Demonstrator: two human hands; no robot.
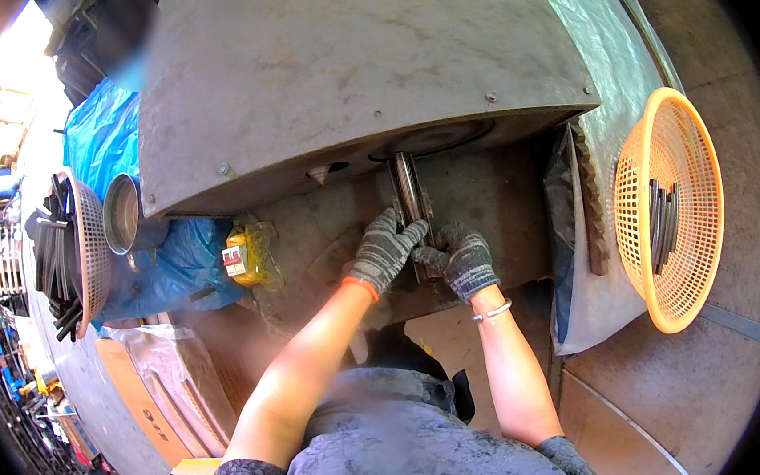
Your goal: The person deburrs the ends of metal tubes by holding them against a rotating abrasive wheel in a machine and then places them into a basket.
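Note:
A shiny metal cylinder (405, 182) sticks out toward me from under the front of a large grey metal machine housing (356, 52). At its near end, my left hand (387, 253), in a grey striped knit glove, is closed with thumb and fingers together against the left side. My right hand (460, 261), gloved the same way, is closed just to the right, its thumb and fingertips bent in toward the same spot. Whatever small piece lies between the fingers is hidden by the gloves. Both hands sit close together, nearly touching.
A yellow-orange plastic basket (706, 185) with several dark rods (663, 224) stands at right. On the left are a basket (94, 251) of black rods, a metal pot (121, 215), blue sheeting (104, 134), a yellow switch box (237, 259) and a cardboard box (138, 399).

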